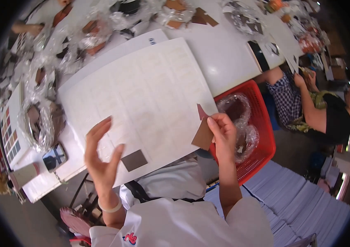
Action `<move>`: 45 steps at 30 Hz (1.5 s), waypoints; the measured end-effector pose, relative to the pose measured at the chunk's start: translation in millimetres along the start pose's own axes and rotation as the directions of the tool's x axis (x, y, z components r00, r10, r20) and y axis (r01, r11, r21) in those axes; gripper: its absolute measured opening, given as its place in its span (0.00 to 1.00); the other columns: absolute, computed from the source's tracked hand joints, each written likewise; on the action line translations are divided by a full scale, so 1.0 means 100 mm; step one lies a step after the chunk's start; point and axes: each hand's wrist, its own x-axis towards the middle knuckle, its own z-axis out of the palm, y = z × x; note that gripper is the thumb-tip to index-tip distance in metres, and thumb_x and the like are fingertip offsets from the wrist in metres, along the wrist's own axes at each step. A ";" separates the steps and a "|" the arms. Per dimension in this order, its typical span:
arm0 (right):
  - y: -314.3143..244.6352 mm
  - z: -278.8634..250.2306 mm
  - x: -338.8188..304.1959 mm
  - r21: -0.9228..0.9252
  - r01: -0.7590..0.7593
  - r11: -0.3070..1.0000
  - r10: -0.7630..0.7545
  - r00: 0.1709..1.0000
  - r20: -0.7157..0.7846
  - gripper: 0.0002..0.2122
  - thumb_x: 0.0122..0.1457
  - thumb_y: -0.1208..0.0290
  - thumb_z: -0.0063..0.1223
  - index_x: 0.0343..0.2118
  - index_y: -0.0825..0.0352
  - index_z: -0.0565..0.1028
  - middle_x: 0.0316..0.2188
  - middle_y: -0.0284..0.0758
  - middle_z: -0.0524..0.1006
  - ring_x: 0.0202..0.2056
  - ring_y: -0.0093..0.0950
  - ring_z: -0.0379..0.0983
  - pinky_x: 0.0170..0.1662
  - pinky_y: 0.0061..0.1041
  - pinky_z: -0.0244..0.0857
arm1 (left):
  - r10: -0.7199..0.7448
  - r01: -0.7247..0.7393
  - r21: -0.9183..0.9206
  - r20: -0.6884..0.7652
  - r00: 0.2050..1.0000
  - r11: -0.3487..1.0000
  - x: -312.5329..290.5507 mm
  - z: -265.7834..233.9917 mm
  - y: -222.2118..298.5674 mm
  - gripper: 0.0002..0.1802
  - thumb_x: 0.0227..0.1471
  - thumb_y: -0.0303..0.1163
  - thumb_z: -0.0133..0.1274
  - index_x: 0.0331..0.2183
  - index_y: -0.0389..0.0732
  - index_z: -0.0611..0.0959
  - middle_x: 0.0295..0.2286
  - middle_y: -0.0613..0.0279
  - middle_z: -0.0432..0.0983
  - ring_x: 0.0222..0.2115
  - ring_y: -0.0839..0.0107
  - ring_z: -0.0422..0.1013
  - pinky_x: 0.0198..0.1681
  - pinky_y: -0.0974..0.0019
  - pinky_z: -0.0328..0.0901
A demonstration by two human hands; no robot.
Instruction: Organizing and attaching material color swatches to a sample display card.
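Note:
A large white board [142,94] with faint pale rectangles in rows lies before me, its near edge at my lap. My right hand [224,131] pinches a brown swatch [202,136] over the board's right side. A dark red piece [201,112] sticks up by the same fingers; whether it is held too I cannot tell. Above the board's near left part is my left hand [102,154], fingers apart and holding nothing. Just right of it, a grey-brown swatch [134,160] lies flat near the board's front edge.
To the right stands a red plastic basket [265,123] with clear bags inside. Bagged swatches [94,35] crowd the table's far and left sides. A phone [54,157] and colour chart [12,131] lie left. Another person [319,107] sits at right, beyond stacked white sheets [290,193].

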 end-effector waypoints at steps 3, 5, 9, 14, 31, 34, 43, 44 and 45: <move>-0.19 0.54 -0.42 0.142 -0.103 0.985 0.061 0.960 0.274 0.05 0.59 0.75 0.59 0.34 0.67 0.74 0.26 0.26 0.76 0.23 0.09 0.66 0.21 0.10 0.53 | 0.112 -0.032 -0.232 0.342 0.933 0.972 0.16 0.30 0.23 0.46 0.36 0.35 0.71 0.57 0.37 0.70 0.52 0.53 0.71 0.56 0.53 0.64 0.60 0.55 0.57; -0.17 0.77 -0.56 0.149 -0.146 0.978 0.076 0.915 0.396 0.05 0.59 0.78 0.59 0.35 0.68 0.73 0.25 0.27 0.76 0.22 0.10 0.67 0.20 0.10 0.55 | -0.080 0.294 -0.422 0.456 0.887 0.858 0.02 0.28 0.15 0.32 0.44 0.31 0.68 0.50 0.36 0.75 0.38 0.58 0.80 0.40 0.65 0.76 0.48 0.63 0.68; -0.12 0.95 -0.60 0.060 -0.158 0.986 0.113 0.883 0.455 0.08 0.58 0.81 0.57 0.39 0.71 0.71 0.27 0.33 0.77 0.23 0.14 0.71 0.22 0.14 0.64 | -0.286 0.474 -0.427 0.432 0.855 0.770 -0.26 0.04 -0.15 0.16 0.46 0.26 0.66 0.38 0.34 0.82 0.31 0.61 0.81 0.33 0.75 0.75 0.39 0.70 0.70; 0.00 1.05 -0.49 -0.243 -0.210 0.947 0.321 0.589 0.742 0.09 0.57 0.84 0.55 0.41 0.74 0.71 0.30 0.37 0.78 0.29 0.23 0.78 0.30 0.19 0.73 | -0.361 0.480 -0.384 0.343 0.867 0.789 -0.51 -0.15 -0.35 0.10 0.49 0.26 0.64 0.34 0.34 0.83 0.27 0.60 0.81 0.28 0.75 0.75 0.35 0.70 0.70; 0.23 1.34 -0.33 -0.270 -0.151 0.951 0.270 0.832 0.485 0.05 0.61 0.77 0.55 0.32 0.73 0.72 0.25 0.39 0.79 0.24 0.25 0.79 0.27 0.19 0.72 | -0.768 0.795 -0.278 0.223 0.600 0.540 -1.37 -0.91 -0.61 0.08 0.57 0.24 0.53 0.38 0.31 0.80 0.25 0.62 0.79 0.23 0.80 0.74 0.26 0.75 0.67; 0.26 1.35 -0.33 -0.276 -0.124 0.953 0.251 0.835 0.489 0.05 0.61 0.78 0.55 0.32 0.74 0.72 0.25 0.39 0.79 0.24 0.25 0.79 0.27 0.18 0.72 | -0.775 0.795 -0.208 0.189 0.604 0.569 -1.32 -0.91 -0.59 0.06 0.56 0.24 0.54 0.36 0.31 0.80 0.24 0.61 0.79 0.22 0.80 0.74 0.25 0.75 0.67; 0.33 1.41 -0.33 -0.305 -0.028 0.952 0.176 0.864 0.472 0.05 0.61 0.77 0.55 0.33 0.74 0.73 0.23 0.39 0.79 0.23 0.25 0.78 0.25 0.19 0.71 | -0.673 0.671 -0.187 0.062 0.737 0.718 -1.08 -0.87 -0.44 0.03 0.54 0.21 0.55 0.33 0.32 0.79 0.28 0.61 0.80 0.23 0.79 0.74 0.26 0.77 0.68; 0.32 1.41 -0.33 -0.313 -0.022 0.949 0.176 0.864 0.471 0.05 0.61 0.77 0.55 0.33 0.74 0.73 0.23 0.39 0.78 0.23 0.25 0.78 0.25 0.19 0.71 | -0.673 0.672 -0.188 0.064 0.737 0.717 -1.04 -0.83 -0.43 0.03 0.54 0.21 0.55 0.33 0.32 0.79 0.28 0.61 0.80 0.23 0.79 0.74 0.26 0.77 0.68; 0.31 1.41 -0.34 -0.315 -0.023 0.949 0.177 0.865 0.469 0.05 0.61 0.77 0.55 0.33 0.74 0.73 0.23 0.39 0.78 0.23 0.25 0.78 0.25 0.19 0.71 | -0.642 0.641 -0.214 0.074 0.763 0.737 -1.01 -0.78 -0.41 0.02 0.54 0.20 0.55 0.33 0.32 0.79 0.32 0.60 0.81 0.24 0.77 0.75 0.27 0.76 0.69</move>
